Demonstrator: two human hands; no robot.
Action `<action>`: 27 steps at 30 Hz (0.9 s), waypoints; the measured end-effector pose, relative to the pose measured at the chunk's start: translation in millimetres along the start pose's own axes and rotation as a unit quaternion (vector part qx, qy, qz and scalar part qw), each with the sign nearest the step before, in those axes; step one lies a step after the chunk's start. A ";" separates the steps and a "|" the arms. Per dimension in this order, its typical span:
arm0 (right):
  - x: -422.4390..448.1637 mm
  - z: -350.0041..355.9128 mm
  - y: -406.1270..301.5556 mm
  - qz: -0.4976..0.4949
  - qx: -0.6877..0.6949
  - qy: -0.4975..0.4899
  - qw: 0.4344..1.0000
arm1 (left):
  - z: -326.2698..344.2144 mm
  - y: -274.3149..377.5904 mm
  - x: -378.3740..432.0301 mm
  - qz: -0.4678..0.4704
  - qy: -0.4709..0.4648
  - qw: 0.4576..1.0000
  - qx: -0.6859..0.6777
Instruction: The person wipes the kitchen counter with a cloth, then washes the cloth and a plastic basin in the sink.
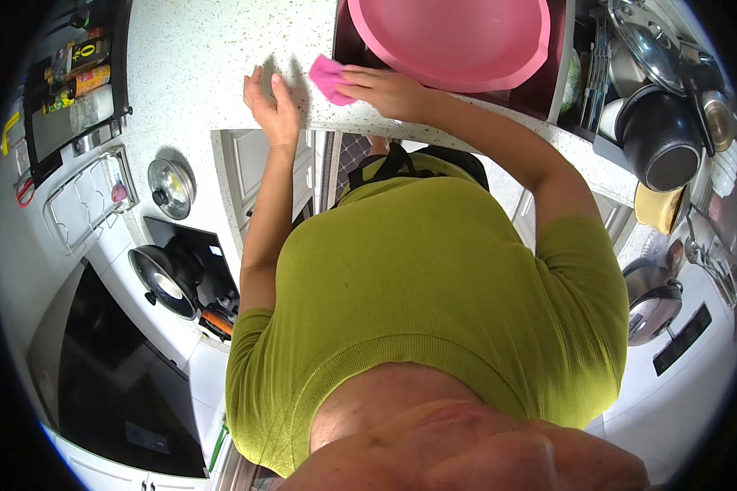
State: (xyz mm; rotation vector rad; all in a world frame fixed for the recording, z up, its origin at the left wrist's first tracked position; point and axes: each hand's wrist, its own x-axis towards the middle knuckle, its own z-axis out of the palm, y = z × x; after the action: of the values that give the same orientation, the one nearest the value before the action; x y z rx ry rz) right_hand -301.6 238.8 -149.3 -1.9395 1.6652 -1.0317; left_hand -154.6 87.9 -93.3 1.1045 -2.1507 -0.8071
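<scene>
A folded pink cloth (pixel 327 80) is gripped in the fingers of my right hand (pixel 393 93). The cloth is against the speckled white countertop (pixel 221 37), just left of the sink. My left hand (pixel 273 110) is empty, its fingers apart, at the counter's near part to the left of the cloth. Whether its edge touches the surface I cannot tell. Beyond my right forearm, a large pink basin (pixel 460 77) sits over the dark sink (pixel 534 101), cut off by the top of the picture.
On the left are a glass lid (pixel 171 189), a lidded wok (pixel 159 279) on the black cooktop (pixel 218 279), and a shelf of bottles and jars (pixel 89 80). To the right stand a black pot (pixel 666 144), a steel lid (pixel 648 46) and a rice cooker (pixel 654 313).
</scene>
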 end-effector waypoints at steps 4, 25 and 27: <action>-65.0 -35.3 -12.8 0.064 -0.092 -0.006 0.994 | 8.0 -3.2 -7.2 -0.005 -0.002 1.000 -0.026; -150.7 -86.9 -44.1 0.019 -0.070 -0.130 0.989 | 12.2 11.4 -7.6 0.014 -0.017 1.000 -0.006; -89.8 -59.4 -31.8 -0.053 -0.068 -0.085 0.993 | 4.2 14.3 -11.0 0.005 -0.002 1.000 0.014</action>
State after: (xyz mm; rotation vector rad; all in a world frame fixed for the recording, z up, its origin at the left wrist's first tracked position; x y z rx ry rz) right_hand -326.1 342.2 -113.2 -2.1577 1.5893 -0.7837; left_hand -159.3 105.0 -87.9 1.1057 -2.1760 -0.7763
